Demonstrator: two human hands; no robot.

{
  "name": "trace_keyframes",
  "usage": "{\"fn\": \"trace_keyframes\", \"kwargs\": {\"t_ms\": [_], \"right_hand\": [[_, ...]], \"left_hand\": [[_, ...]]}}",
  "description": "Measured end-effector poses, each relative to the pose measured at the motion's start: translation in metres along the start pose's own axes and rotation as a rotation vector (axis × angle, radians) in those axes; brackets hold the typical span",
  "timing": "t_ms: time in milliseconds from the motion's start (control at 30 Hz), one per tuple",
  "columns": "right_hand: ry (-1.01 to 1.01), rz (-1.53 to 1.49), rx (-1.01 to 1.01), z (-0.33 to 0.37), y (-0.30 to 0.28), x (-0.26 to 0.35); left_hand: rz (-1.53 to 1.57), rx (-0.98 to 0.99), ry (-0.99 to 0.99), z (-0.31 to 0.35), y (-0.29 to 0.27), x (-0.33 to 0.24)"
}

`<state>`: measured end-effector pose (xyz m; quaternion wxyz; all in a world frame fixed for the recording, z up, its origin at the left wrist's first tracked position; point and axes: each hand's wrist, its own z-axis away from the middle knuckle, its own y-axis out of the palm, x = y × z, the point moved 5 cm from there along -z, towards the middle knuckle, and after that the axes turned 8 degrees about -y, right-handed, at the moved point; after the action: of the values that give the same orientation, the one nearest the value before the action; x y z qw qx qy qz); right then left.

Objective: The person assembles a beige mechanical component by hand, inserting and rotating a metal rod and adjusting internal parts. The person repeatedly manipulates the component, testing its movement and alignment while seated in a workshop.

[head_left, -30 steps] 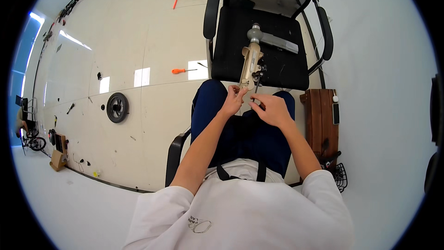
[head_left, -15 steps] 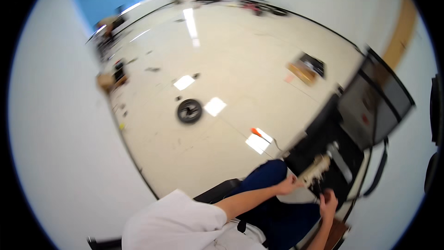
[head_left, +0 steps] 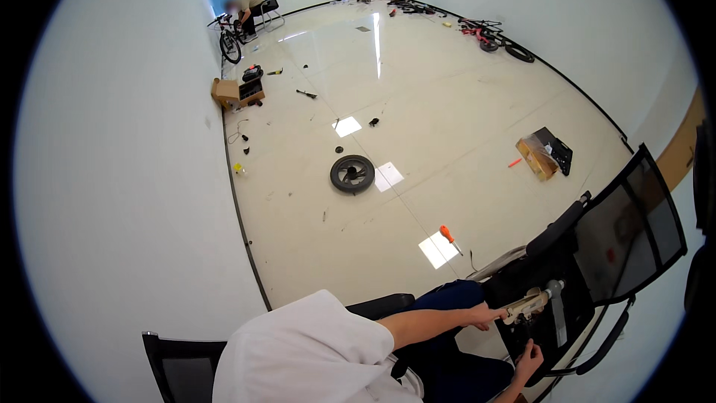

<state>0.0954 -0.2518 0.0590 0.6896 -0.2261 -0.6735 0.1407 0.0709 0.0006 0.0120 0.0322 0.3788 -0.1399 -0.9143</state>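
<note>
My left hand (head_left: pixel 483 316) is closed on the near end of a long beige mechanical part (head_left: pixel 526 304), whose exact kind I cannot make out. The part lies over the black seat of an office chair (head_left: pixel 514 336), its far end against a grey rounded piece (head_left: pixel 554 288). Beside that, a flat grey bar (head_left: pixel 559 322) rests on the seat. Just below the beige part, my right hand (head_left: pixel 529 362) has its thumb and fingers pinched together at a small dark piece, too small to name.
An orange-handled screwdriver (head_left: pixel 447 234) and a black wheel (head_left: pixel 352 174) lie on the floor. Further off are a cardboard box with a black case (head_left: pixel 543 155), another open box (head_left: pixel 226 92), and bicycle parts (head_left: pixel 485 33) along the wall. A person (head_left: pixel 250 11) bends beside a bicycle (head_left: pixel 230 45).
The view has swung left and steadied, so the floor things appear further right and sharper. Both hands stay at the beige part; the right one sits slightly further below it.
</note>
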Motion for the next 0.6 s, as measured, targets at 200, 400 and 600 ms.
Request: {"fn": "trace_keyframes", "kwargs": {"t_ms": [200, 400, 600], "right_hand": [[0.040, -0.211, 0.146, 0.027, 0.024, 0.018], [0.039, -0.325, 0.153, 0.040, 0.044, 0.056], [-0.011, -0.382, 0.133, 0.044, 0.028, 0.086]], "left_hand": [[-0.419, -0.247, 0.108, 0.042, -0.034, -0.065], [-0.329, -0.303, 0.079, 0.057, -0.048, -0.069], [-0.202, -0.302, 0.030, 0.093, -0.034, -0.077]]}}
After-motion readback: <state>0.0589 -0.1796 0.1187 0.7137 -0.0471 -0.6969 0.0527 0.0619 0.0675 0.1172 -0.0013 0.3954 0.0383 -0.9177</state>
